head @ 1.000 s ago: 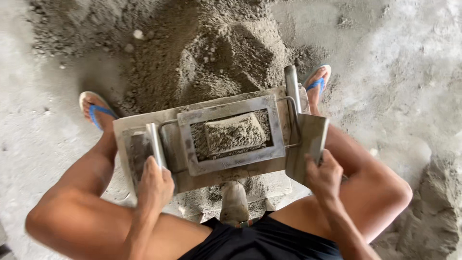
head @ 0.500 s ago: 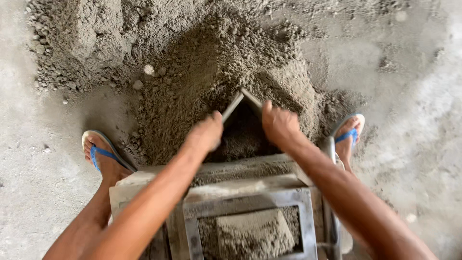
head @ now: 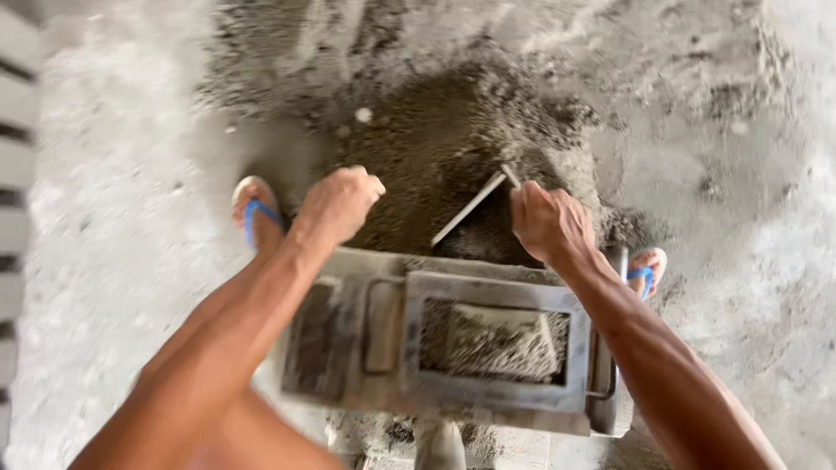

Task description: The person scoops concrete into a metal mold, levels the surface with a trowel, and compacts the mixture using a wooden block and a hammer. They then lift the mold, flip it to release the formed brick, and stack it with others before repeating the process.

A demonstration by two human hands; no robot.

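My right hand grips the end of a thin flat metal plate that slants down into the dark damp sand mix just beyond the mould. To the left, apart from the plate, my left hand hovers with its fingers curled and nothing visible in it. Below both hands stands a grey metal block mould. Its rectangular cavity holds a packed lump of mix.
My feet in blue flip-flops stand on either side of the mould. The pile of mix spreads across the concrete floor ahead. Pale slats run along the left edge. A metal handle sits on the mould's right side.
Half a second ago both hands met at the plate over the pile. Now my left hand has come off it and moved left; my right hand still holds the plate.
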